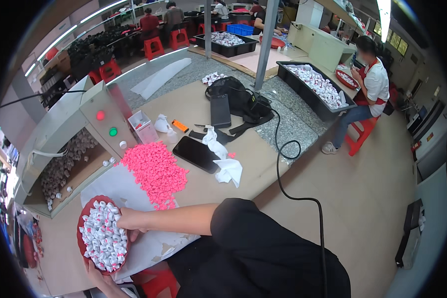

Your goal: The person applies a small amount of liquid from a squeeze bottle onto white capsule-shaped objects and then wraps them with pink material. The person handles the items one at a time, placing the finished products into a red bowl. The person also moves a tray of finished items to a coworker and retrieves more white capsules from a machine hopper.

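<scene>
A red round tray [81, 233] heaped with small white wrapped pieces [103, 236], some showing pink, is tilted at the table's left front. My left hand [98, 279] grips its near rim from below. At the right rim is my right hand [131, 222], part of it over the white pieces and other fingers outside the edge; its fingertips are partly hidden. White paper [149, 248] lies under and beside the tray. Just beyond is a spread pile of small bright pink pieces [156, 171].
Left stands a machine box [102, 111] with red and green buttons and white pieces inside. A black phone [196, 154], crumpled tissues [228, 171], an orange lighter [180, 126] and a black bag [238, 97] lie beyond. A black cable [303, 198] hangs at right. Another person [372, 84] sits far right.
</scene>
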Demonstrator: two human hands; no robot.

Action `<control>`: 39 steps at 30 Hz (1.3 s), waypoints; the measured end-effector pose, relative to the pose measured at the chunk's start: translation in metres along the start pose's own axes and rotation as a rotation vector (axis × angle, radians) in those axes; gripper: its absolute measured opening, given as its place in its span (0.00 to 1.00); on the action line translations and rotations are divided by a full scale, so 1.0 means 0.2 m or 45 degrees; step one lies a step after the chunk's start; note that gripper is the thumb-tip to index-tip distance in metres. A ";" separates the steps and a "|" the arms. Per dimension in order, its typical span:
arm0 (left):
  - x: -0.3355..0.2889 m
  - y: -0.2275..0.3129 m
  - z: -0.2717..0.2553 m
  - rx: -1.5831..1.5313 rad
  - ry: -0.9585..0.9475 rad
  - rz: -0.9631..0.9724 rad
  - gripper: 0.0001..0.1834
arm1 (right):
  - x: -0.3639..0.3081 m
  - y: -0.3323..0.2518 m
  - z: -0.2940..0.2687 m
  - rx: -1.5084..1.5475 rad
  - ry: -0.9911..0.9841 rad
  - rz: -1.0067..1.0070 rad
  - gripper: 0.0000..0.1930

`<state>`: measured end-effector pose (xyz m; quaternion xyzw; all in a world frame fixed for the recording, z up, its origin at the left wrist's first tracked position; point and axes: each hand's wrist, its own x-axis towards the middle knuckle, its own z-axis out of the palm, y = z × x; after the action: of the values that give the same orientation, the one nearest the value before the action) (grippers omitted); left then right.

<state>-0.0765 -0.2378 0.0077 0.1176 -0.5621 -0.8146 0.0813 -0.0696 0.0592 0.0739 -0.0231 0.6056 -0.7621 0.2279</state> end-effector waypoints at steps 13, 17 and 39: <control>-0.41 0.12 1.12 -0.147 -0.487 -0.068 0.21 | -0.84 -0.28 -0.50 0.529 0.116 -0.449 0.46; -0.52 -0.01 1.62 -0.202 -0.683 -0.083 0.20 | -1.08 -0.27 -0.80 0.552 0.352 -0.727 0.46; -1.16 -0.54 2.91 -0.307 -1.367 -0.558 0.19 | -1.94 -0.15 -1.30 0.628 1.043 -1.390 0.41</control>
<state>-0.0193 0.3833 0.1274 -0.2077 -0.3908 -0.8160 -0.3718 0.1872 0.4465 0.1264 0.0172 0.3548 -0.8291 -0.4317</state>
